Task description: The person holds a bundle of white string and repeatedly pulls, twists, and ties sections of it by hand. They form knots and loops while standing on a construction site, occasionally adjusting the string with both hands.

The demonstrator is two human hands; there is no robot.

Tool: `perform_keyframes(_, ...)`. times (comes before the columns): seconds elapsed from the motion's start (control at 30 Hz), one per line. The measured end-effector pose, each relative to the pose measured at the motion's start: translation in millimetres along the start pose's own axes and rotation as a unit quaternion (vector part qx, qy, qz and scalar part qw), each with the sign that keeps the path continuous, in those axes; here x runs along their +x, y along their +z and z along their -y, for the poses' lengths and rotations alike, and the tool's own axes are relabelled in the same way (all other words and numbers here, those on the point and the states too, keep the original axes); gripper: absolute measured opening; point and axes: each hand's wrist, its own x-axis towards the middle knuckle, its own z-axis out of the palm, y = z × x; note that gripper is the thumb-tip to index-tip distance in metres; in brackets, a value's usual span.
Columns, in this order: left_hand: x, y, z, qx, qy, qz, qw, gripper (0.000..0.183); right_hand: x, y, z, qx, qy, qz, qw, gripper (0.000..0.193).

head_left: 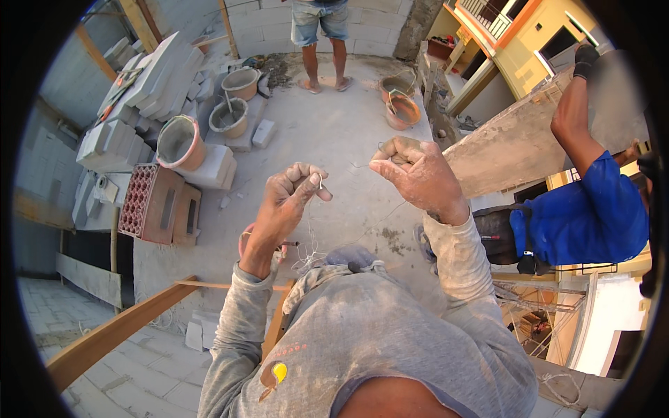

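Note:
My left hand [287, 200] is closed, thumb pressed against the curled fingers in a pinch on a thin white string. From it the pale string [311, 245] hangs down in a loose tangle in front of my shirt. Level with it and a forearm's width to the right, my right hand [424, 175] is curled into a fist. A short thin end pokes out beside its thumb, and a fine line runs below it toward the tangle. What lies inside the right fist is mostly hidden.
Mortar buckets [181, 143] and pale block stacks [115, 150] stand on the left. More buckets [402, 111] sit ahead right. A person in denim shorts [319, 24] stands ahead; another in a blue shirt [582, 219] is close on my right. A wooden beam [122, 334] lies lower left.

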Motion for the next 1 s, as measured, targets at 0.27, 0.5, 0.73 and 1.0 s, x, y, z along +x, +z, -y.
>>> perform_keyframes(0.27, -26.9, -135.7, 16.2, 0.088, 0.118, -0.484, 0.862, 0.019, -55.6, -93.2, -12.8, -0.19, 0.094, -0.245, 0.946, 0.033)
perform_keyframes(0.5, -29.6, -161.7, 21.6, 0.207, 0.152, -0.497, 0.829, 0.022, -130.6, -166.2, -19.0, -0.06, 0.198, -0.219, 0.953, 0.036)
perform_keyframes(0.73, -9.6, -131.0, 12.1, 0.245, 0.086, -0.419, 0.87, 0.024, -178.8, -211.6, -44.8, 0.02, 0.183, -0.19, 0.964, 0.044)
perform_keyframes(1.0, -2.6, 93.6, 86.3, 0.301, 0.028, 0.112, 0.947, 0.093, -204.5, -229.3, -34.1, -0.084, 0.147, -0.177, 0.97, 0.047)
